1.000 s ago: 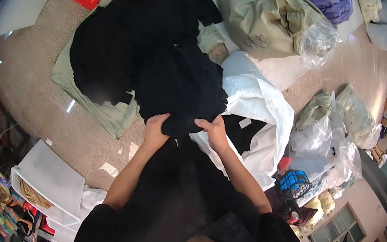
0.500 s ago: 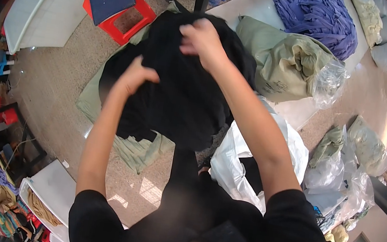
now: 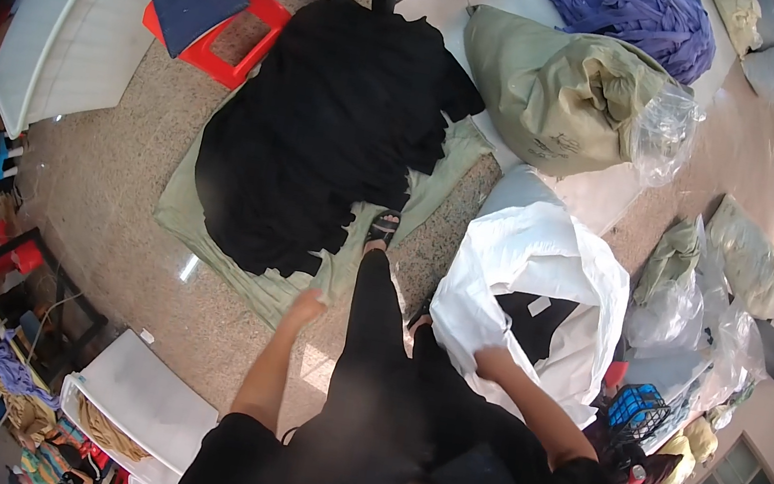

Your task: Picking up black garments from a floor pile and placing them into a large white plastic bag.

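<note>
A large pile of black fabric with ragged edges lies spread on a pale green cloth on the floor. My left hand hangs just off the near edge of that cloth, its fingers smeared by motion. To the right, an open white woven bag stands beside my leg with dark fabric inside it. My right hand is in front of the bag's near left side. Its fingers are too blurred to show whether they grip the bag.
A red stool with a dark blue top stands beyond the pile on the left. A stuffed green sack and a heap of purple fabric strips lie far right. Clear plastic bags lie at right. My sandalled foot touches the cloth.
Both hands have left the black fabric and drawn back toward me, the right one down to the white bag. The fabric has gone from a bunched heap to lying flatter and wider.
</note>
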The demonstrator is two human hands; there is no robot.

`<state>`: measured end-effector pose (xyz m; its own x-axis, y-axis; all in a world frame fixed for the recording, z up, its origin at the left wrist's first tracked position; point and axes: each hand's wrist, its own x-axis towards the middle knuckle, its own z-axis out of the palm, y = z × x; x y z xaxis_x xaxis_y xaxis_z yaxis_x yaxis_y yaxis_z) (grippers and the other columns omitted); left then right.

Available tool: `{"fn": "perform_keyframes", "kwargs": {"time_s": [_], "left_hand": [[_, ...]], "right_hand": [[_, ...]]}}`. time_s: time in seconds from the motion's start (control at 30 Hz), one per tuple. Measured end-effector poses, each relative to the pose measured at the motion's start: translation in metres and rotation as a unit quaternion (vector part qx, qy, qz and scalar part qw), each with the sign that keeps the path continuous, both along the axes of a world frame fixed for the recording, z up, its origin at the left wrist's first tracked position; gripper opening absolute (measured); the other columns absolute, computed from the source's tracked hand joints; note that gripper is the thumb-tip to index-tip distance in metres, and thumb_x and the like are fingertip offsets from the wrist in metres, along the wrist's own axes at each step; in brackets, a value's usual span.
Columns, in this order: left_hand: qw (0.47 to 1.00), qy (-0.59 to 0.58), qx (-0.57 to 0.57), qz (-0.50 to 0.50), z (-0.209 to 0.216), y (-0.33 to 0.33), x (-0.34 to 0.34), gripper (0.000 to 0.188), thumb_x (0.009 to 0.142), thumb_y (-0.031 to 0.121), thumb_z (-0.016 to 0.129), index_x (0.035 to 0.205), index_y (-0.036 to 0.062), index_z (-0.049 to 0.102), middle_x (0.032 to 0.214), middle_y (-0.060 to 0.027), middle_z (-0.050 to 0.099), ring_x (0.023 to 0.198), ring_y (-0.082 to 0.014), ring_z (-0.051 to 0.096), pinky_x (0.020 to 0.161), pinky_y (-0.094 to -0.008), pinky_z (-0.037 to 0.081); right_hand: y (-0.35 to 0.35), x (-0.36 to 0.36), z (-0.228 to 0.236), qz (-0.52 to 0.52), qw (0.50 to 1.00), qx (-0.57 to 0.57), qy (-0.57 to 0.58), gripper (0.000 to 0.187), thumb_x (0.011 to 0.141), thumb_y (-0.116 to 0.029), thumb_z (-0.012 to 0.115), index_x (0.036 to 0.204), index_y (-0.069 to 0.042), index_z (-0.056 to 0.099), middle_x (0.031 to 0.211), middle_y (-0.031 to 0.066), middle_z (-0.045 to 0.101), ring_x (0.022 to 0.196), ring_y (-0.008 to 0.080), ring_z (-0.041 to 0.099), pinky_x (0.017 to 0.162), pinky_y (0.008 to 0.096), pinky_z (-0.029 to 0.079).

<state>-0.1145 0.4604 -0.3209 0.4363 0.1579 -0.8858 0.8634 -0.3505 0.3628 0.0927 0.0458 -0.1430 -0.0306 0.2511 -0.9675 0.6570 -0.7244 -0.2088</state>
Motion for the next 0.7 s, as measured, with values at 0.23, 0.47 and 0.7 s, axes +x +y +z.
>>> {"fn": "perform_keyframes", "kwargs": {"time_s": [0.23,0.47,0.7], "left_hand": [[0.979,-0.074,-0.012,-0.189,0.070,-0.120,0.057,0.025,0.076,0.005,0.044,0.097,0.0017,0.059,0.099,-0.0249,0.061,0.098,-0.0405,0.057,0.083,-0.0465,0.045],[0.904,-0.385,0.108,-0.155,0.178,-0.214,0.218,0.024,0.083,0.004,0.052,0.106,0.0051,0.059,0.095,-0.0161,0.063,0.086,-0.0347,0.061,0.074,-0.0405,0.049],[0.781,-0.355,-0.055,-0.511,0.148,-0.421,0.204,0.030,0.083,0.026,0.059,0.109,0.0104,0.057,0.094,-0.0107,0.062,0.090,-0.0320,0.059,0.084,-0.0534,0.041]], "right_hand": [[-0.149,-0.087,0.045,-0.616,0.785,-0.070,0.000,0.017,0.078,-0.019,0.062,0.086,-0.004,0.065,0.073,0.0114,0.065,0.060,0.0194,0.063,0.058,0.0324,0.051],[-0.113,0.024,0.090,-0.776,0.579,0.238,0.080,0.020,0.091,-0.021,0.052,0.089,-0.003,0.060,0.068,0.0048,0.063,0.054,0.0104,0.060,0.046,0.0217,0.047],[-0.306,-0.006,-0.039,-0.673,0.722,0.154,-0.047,0.080,0.078,-0.049,0.065,0.140,-0.010,0.030,0.110,0.0118,0.061,0.085,0.0219,0.063,0.067,0.0341,0.049]]}}
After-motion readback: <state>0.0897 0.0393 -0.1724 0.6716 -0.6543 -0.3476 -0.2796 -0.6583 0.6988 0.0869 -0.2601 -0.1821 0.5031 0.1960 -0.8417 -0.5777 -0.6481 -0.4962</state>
